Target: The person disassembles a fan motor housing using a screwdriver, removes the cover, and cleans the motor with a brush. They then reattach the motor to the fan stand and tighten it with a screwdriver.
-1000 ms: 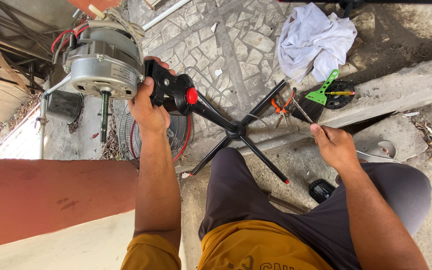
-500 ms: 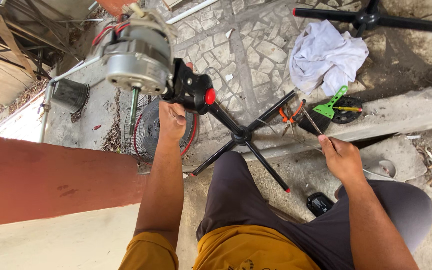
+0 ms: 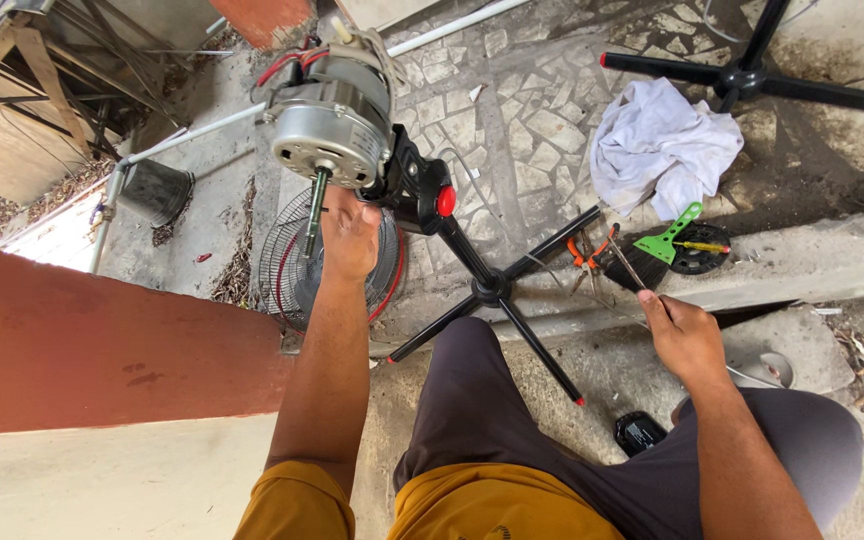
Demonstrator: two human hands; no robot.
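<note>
1. Nearest: a small black device (image 3: pixel 639 433) lying on the concrete beside the grey-trousered knee.
2. Right hand (image 3: pixel 685 338) closed around the handle of a paintbrush (image 3: pixel 635 268), its dark bristles pointing away toward the ledge (image 3: pixel 812 268).
3. Left hand (image 3: pixel 349 238) raised under the fan motor (image 3: pixel 329 125), fingers curled about the black neck housing (image 3: pixel 414 188) just below the silver casing; whether the grip is fully closed cannot be told.
4. Motor tilted, bare metal shaft (image 3: pixel 314 215) pointing down beside the left hand, red and white wires bunched at its back.
5. Red knob (image 3: pixel 446 201) on the housing, black pole running down to a cross-shaped base (image 3: pixel 493 290) with red-tipped feet.
6. Wire fan guard (image 3: pixel 292 268) with a red rim lying flat behind the left forearm.
7. On the ledge: orange-handled pliers (image 3: pixel 582 252), a green scraper (image 3: pixel 673 236) and a round black part (image 3: pixel 700 252) touching it.
8. Farther: a crumpled white cloth (image 3: pixel 660 148) on the stone paving.
9. At left, a dark bucket (image 3: pixel 155 190) on its side; contents not discernible.
10. Farthest: a second black fan base (image 3: pixel 742 72) at top right.
</note>
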